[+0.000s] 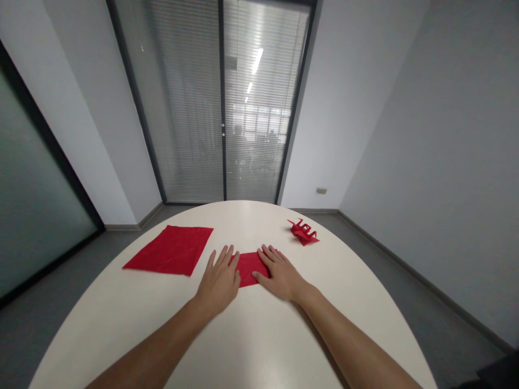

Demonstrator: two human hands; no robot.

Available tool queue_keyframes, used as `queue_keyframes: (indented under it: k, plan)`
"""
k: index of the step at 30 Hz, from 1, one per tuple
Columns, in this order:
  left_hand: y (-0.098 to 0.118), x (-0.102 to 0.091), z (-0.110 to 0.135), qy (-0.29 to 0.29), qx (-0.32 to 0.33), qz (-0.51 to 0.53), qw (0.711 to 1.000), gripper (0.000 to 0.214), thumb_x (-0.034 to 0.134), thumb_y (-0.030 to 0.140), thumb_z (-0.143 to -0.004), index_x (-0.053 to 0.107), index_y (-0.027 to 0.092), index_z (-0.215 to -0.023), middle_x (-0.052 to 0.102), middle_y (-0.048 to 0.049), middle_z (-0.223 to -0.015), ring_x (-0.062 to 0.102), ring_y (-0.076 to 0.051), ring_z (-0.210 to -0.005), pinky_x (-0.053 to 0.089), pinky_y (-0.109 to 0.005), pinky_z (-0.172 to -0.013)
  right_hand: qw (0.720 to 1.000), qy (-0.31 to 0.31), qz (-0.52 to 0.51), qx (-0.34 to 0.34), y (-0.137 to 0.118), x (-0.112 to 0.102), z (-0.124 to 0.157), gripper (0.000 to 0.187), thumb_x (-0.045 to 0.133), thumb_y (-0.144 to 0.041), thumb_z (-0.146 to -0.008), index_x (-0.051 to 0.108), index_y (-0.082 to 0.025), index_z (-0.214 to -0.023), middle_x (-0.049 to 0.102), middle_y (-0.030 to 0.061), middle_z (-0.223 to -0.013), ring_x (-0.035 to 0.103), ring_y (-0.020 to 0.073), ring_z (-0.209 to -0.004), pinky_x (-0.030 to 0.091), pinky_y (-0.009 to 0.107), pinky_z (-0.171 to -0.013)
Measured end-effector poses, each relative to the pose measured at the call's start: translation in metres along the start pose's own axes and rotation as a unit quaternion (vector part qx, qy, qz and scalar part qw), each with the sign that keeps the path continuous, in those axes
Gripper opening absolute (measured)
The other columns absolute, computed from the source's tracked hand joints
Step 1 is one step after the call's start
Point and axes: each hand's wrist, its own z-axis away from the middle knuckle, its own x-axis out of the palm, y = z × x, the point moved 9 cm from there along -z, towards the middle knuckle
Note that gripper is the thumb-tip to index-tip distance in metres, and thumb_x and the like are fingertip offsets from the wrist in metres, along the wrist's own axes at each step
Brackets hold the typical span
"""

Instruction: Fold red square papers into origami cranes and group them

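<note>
My left hand (220, 278) and my right hand (279, 273) lie flat on a small folded red paper (250, 265) in the middle of the round white table (251, 335). The fingers of both hands are stretched out and press the sheet down, one hand at each end. Only the centre strip of the paper shows between them. A larger flat red paper square (171, 249) lies to the left of my left hand. A finished folded red paper figure (303, 231) sits beyond my right hand, toward the table's far right.
The table's curved edge runs close behind the papers. Beyond it are a grey floor, a glass door with blinds (221, 102) and plain grey walls. A dark glass partition (32, 178) stands at the left.
</note>
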Motion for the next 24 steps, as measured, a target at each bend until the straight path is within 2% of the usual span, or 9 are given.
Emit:
queue_keyframes:
  k: [2, 4, 7, 11, 16, 24]
  plan:
    - [0.012, -0.002, 0.001, -0.001, 0.069, 0.039, 0.997, 0.049, 0.043, 0.018, -0.095, 0.052, 0.018, -0.143, 0.044, -0.0118, -0.156, 0.039, -0.026, -0.146, 0.031, -0.049, -0.12, 1.0, 0.021, 0.002, -0.011, 0.0, -0.004, -0.001, 0.076, 0.051, -0.057, -0.095, 0.039, -0.012, -0.154, 0.027, 0.0174, -0.162, 0.021, 0.0333, -0.152, 0.017, 0.051, -0.124]
    - [0.016, -0.002, 0.001, -0.01, 0.092, 0.067, 0.993, 0.044, 0.045, 0.022, -0.097, 0.056, 0.021, -0.14, 0.052, -0.0102, -0.151, 0.048, -0.025, -0.14, 0.039, -0.047, -0.116, 0.999, 0.052, 0.008, -0.014, 0.001, -0.011, -0.002, 0.067, 0.054, -0.049, -0.095, 0.044, -0.014, -0.151, 0.031, 0.016, -0.161, 0.023, 0.0328, -0.152, 0.018, 0.052, -0.123]
    - [0.008, -0.003, -0.001, 0.003, 0.05, 0.062, 0.997, 0.042, 0.048, 0.033, -0.098, 0.061, 0.018, -0.135, 0.058, -0.014, -0.144, 0.054, -0.03, -0.133, 0.042, -0.052, -0.112, 0.996, 0.088, 0.004, -0.017, 0.003, -0.02, -0.002, 0.057, 0.056, -0.041, -0.094, 0.052, -0.016, -0.145, 0.039, 0.0156, -0.158, 0.029, 0.0321, -0.15, 0.019, 0.056, -0.122]
    - [0.002, -0.001, -0.002, 0.018, 0.018, 0.048, 0.999, 0.046, 0.05, 0.036, -0.097, 0.059, 0.017, -0.138, 0.056, -0.0168, -0.145, 0.052, -0.033, -0.134, 0.042, -0.054, -0.111, 0.995, 0.077, -0.014, -0.064, -0.003, -0.019, -0.002, 0.05, 0.059, -0.044, -0.093, 0.06, -0.02, -0.138, 0.05, 0.0154, -0.15, 0.039, 0.0313, -0.144, 0.018, 0.06, -0.12]
    - [0.002, 0.001, -0.003, 0.022, 0.024, 0.063, 0.997, 0.044, 0.05, 0.035, -0.097, 0.06, 0.018, -0.136, 0.057, -0.016, -0.145, 0.052, -0.033, -0.135, 0.041, -0.055, -0.111, 0.992, 0.067, -0.029, -0.099, -0.011, -0.017, -0.001, 0.045, 0.062, -0.039, -0.091, 0.063, -0.023, -0.133, 0.061, 0.0128, -0.141, 0.051, 0.0297, -0.135, 0.024, 0.059, -0.118]
    - [0.005, -0.001, -0.005, 0.036, 0.044, 0.081, 0.995, 0.036, 0.054, 0.03, -0.095, 0.067, 0.024, -0.127, 0.063, -0.0117, -0.138, 0.057, -0.03, -0.128, 0.045, -0.051, -0.108, 0.985, 0.114, -0.036, -0.128, -0.014, -0.023, 0.001, 0.036, 0.065, -0.032, -0.089, 0.071, -0.02, -0.123, 0.068, 0.0135, -0.129, 0.06, 0.0296, -0.123, 0.038, 0.052, -0.111]
